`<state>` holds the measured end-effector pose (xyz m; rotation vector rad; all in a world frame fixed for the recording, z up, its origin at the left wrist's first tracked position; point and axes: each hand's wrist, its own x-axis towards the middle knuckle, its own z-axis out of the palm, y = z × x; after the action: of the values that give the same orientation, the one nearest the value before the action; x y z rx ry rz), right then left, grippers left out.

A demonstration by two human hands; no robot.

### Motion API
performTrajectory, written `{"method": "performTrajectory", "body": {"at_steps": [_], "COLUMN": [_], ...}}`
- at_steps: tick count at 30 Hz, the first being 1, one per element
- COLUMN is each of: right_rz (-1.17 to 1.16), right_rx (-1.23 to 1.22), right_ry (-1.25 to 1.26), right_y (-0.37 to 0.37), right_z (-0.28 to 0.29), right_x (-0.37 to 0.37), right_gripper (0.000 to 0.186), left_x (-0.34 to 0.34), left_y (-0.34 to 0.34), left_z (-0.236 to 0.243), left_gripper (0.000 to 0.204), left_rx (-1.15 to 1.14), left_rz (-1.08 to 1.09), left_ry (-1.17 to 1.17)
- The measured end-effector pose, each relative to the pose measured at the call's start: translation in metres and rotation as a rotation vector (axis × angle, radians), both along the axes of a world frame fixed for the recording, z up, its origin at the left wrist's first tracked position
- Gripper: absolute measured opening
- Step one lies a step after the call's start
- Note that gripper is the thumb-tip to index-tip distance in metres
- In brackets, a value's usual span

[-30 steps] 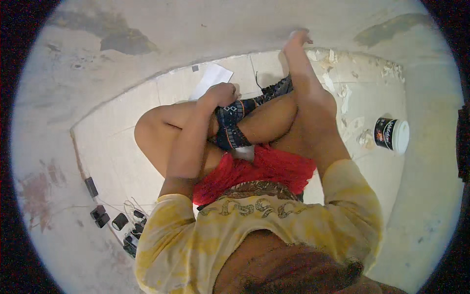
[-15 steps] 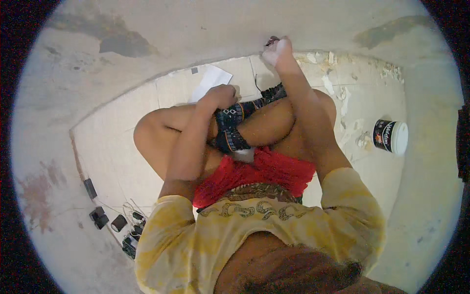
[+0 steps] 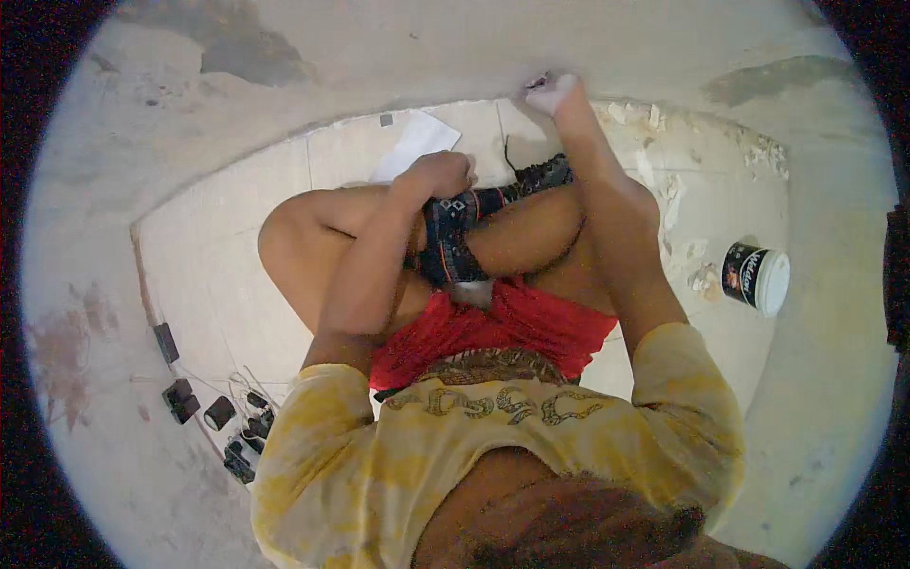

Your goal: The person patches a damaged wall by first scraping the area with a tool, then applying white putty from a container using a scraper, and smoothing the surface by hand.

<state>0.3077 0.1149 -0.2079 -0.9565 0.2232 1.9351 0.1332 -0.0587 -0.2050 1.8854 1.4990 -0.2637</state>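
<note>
My right hand (image 3: 559, 93) reaches out to the foot of the far wall (image 3: 455, 57), its fingers closed. A small dark thing at the fingertips touches or nearly touches the wall; its kind is too blurred to tell. My left hand (image 3: 444, 174) is curled closed over my crossed lower legs, beside a dark patterned sock (image 3: 447, 237). Whatever its fingers may hold is hidden. Just beyond it a white sheet of paper (image 3: 417, 144) lies on the tiled floor (image 3: 213, 275).
Plaster flakes (image 3: 671, 194) litter the floor along the wall at the right. A black-and-white lidded tub (image 3: 755, 277) stands to the right. Several dark devices and cables (image 3: 248, 427) lie at the lower left. A small grey square (image 3: 386, 120) is near the paper.
My right hand has shifted slightly to the right along the wall's foot. The left hand stays curled over my legs. The whole view has moved a little.
</note>
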Motion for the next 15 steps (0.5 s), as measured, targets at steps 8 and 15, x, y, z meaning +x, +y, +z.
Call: {"method": "performTrajectory", "body": {"at_steps": [8,15], "right_rz": [-0.061,-0.047], "right_rx": [-0.168,0.027], "right_ry": [-0.074,-0.026], "right_y": [0.055,0.023], "right_z": [-0.053,-0.016], "right_x": [0.031,0.025], "right_gripper": [0.020,0.023], "left_x": [0.011,0.016], "left_y": [0.006,0.005], "left_z": [0.001,0.015], "left_gripper": [0.032,0.032], "left_rx": [0.053,0.001], "left_rz": [-0.041,-0.022], "left_ry": [-0.029,0.023]}}
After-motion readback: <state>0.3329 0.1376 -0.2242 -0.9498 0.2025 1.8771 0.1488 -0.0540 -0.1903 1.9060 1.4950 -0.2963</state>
